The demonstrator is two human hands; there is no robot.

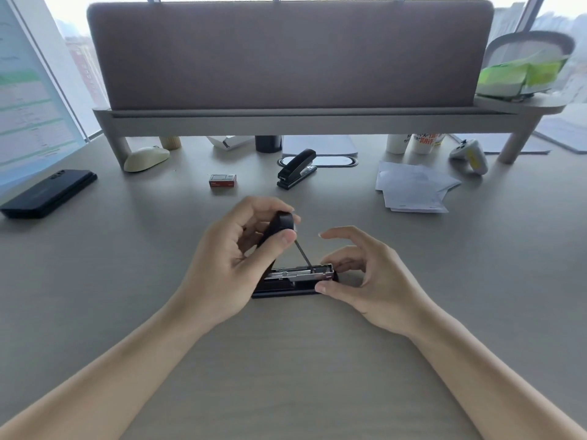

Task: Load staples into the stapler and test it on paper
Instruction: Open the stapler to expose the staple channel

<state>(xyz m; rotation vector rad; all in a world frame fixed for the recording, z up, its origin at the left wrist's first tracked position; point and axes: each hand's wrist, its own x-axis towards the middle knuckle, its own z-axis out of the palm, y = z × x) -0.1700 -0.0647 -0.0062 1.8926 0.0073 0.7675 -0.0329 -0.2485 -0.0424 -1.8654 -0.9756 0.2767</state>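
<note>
Centre frame on the pale grey counter [286, 360], we see the left hand [235, 258] curling its fingers round the raised lid of the open black metal stapler [295, 276], the right hand [374, 281] pinching its front end, while the small red staple box [222, 181] and loose white paper sheets [413, 188] lie higher up.

Left hand [228, 265], right hand [374, 281]: both bare. Left forearm [104, 376] and right forearm [495, 382]: bare along their whole visible length, down to the bottom corners of the view. Build: forearms slim, tapering to narrow wrists. Fingers long and slender. Nails cut short with rounded tips, seen best on the left thumbnail [289, 239] and the right thumbnail [320, 287]. Skin surface smooth, with light creases at the finger joints. Finer detail is lost to blur.
</note>
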